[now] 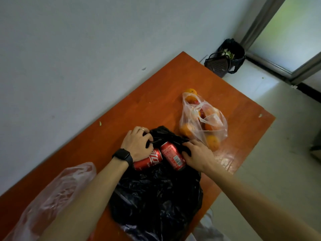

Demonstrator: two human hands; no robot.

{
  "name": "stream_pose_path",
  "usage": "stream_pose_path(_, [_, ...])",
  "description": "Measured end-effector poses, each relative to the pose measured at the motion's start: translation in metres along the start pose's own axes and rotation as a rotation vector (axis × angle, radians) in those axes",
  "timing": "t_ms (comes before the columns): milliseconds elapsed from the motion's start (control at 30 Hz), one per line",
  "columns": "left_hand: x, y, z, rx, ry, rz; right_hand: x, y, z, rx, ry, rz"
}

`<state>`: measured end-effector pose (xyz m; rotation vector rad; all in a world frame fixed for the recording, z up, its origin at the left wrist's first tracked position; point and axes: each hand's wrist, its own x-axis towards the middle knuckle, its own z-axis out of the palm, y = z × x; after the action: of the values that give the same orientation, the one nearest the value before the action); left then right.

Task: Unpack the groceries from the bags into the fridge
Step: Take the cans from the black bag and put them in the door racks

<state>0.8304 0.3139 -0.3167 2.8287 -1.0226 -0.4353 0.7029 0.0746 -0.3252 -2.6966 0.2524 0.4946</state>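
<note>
A black plastic bag lies on the orange-red table. Two red cola cans rest at its open mouth: the left can and the right can. My left hand, with a ring and a black watch on the wrist, grips the bag's left edge just above the left can. Over on the right edge of the bag, my right hand holds the plastic and touches the right can. A clear bag of oranges sits just beyond my right hand.
A crumpled clear plastic bag lies at the table's near left. A white wall runs along the table's left side. On the pale floor past the far table end stands a dark bin, beside a doorway.
</note>
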Motion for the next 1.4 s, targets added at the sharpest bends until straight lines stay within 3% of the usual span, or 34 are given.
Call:
stream_pose_path(100, [-0.019,0.012,-0.002,0.142,0.179,0.188,-0.019,-0.021,0.003,-0.086,0.233,-0.098])
stream_pose_path(167, [-0.025,0.017,-0.001,0.224,0.18,0.273,-0.02,-0.041,0.006,-0.082,0.144,-0.063])
stream_pose_path(233, [-0.028,0.022,0.003,0.347,0.042,0.278,-0.014,-0.058,0.011,-0.104,-0.011,0.036])
stream_pose_path(333, [-0.025,0.029,0.01,0.476,-0.203,0.172,-0.005,-0.067,0.02,-0.168,-0.094,0.141])
stream_pose_path(533, [-0.017,0.041,0.009,0.567,-0.213,0.113,-0.011,-0.051,0.012,-0.078,-0.189,0.135])
stream_pose_path(733, [-0.046,0.03,-0.027,0.22,-0.09,0.001,-0.056,-0.027,-0.022,0.291,-0.105,-0.045])
stream_pose_path(1000, [-0.078,0.09,-0.093,-0.424,0.172,-0.135,-0.121,0.001,-0.061,0.711,0.066,-0.026])
stream_pose_path(1167, [-0.069,0.182,-0.121,-0.72,0.222,-0.07,-0.186,0.05,-0.1,0.919,0.223,0.031])
stream_pose_path(1400, [-0.046,0.381,-0.135,-1.029,0.053,0.169,-0.321,0.162,-0.161,1.023,0.611,0.097])
